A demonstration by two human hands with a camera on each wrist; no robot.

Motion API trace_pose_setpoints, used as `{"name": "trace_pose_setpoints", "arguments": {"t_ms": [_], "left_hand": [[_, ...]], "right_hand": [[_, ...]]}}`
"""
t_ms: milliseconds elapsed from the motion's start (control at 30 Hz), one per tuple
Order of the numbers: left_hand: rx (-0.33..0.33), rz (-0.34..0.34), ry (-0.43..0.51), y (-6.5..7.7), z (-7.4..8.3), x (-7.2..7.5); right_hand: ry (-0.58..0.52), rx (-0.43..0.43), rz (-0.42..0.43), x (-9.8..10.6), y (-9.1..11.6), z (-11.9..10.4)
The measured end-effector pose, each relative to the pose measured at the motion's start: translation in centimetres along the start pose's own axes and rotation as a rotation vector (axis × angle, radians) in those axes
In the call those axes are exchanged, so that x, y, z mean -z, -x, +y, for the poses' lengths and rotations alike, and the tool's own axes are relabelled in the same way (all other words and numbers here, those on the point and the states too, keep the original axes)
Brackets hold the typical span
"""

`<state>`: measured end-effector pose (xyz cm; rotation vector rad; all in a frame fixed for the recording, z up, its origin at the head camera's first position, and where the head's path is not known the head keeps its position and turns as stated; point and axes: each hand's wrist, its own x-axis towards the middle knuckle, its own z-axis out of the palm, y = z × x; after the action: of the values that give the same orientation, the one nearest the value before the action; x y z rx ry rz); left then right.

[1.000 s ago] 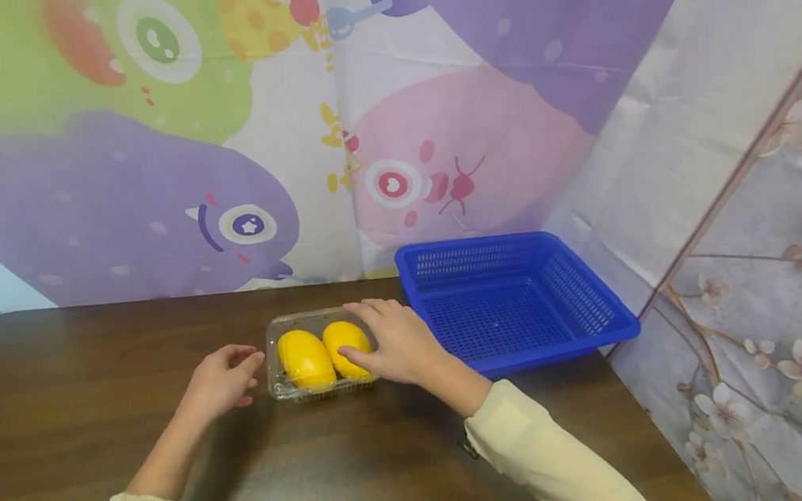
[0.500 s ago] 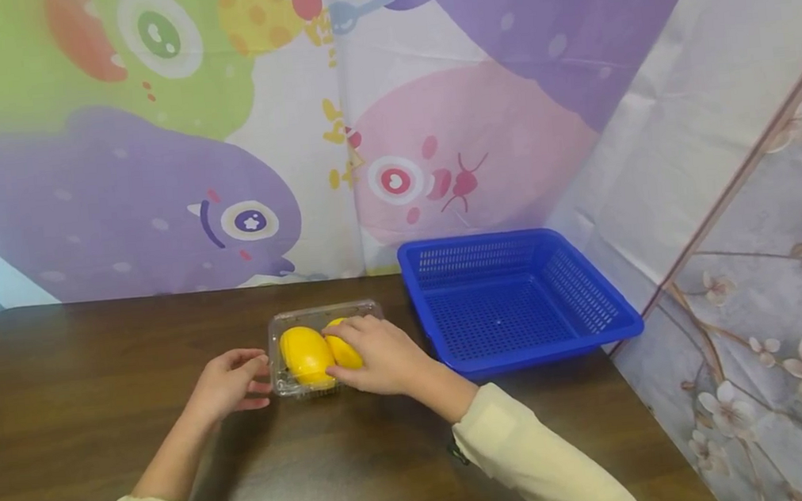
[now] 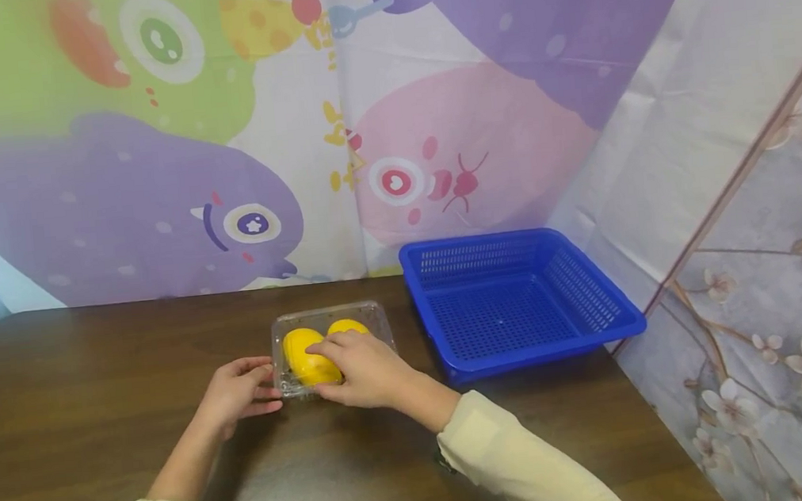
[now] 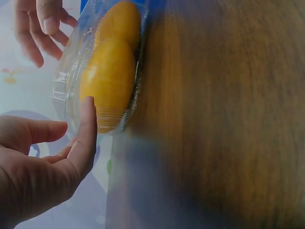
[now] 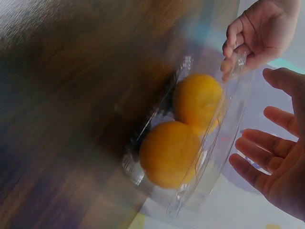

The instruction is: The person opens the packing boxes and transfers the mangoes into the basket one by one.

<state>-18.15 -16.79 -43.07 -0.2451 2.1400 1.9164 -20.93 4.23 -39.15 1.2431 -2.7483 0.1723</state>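
Two yellow oval fruits that look like mangoes, a left one [image 3: 303,354] and a right one [image 3: 347,324], lie side by side in a clear plastic box [image 3: 321,315] on the table. My left hand [image 3: 233,392] is at the left end of the box, fingers loosely bent, fingertips right at its wall. Above the fruits is my right hand [image 3: 369,371], partly covering the right one in the head view. In the right wrist view that hand [image 5: 279,152] has spread fingers with nothing between them, a little above the box's rim.
A blue perforated plastic basket [image 3: 553,352] stands right of the box, near the back of the brown wooden table [image 3: 98,388]. Behind the table hangs a cartoon-print cloth [image 3: 221,163]. A flower-print panel [image 3: 772,313] borders the right side.
My right hand has moved left from the box's right side to over the fruits. My left hand has come slightly right, up to the box's left end. The fruits stay inside.
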Motion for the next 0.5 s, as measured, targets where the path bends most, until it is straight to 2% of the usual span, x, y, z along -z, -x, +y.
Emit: {"name": "trace_pose_setpoints", "arguments": {"t_ms": [200,500], "left_hand": [[-0.015,-0.001,0.022,-0.2,-0.3,-0.1],[-0.033,-0.013,0.043,-0.2,-0.5,0.0]], "right_hand": [[0.011,0.005,-0.004,-0.6,-0.4,-0.7],[0.097,-0.004,-0.025,-1.0,-0.9,-1.6]]}}
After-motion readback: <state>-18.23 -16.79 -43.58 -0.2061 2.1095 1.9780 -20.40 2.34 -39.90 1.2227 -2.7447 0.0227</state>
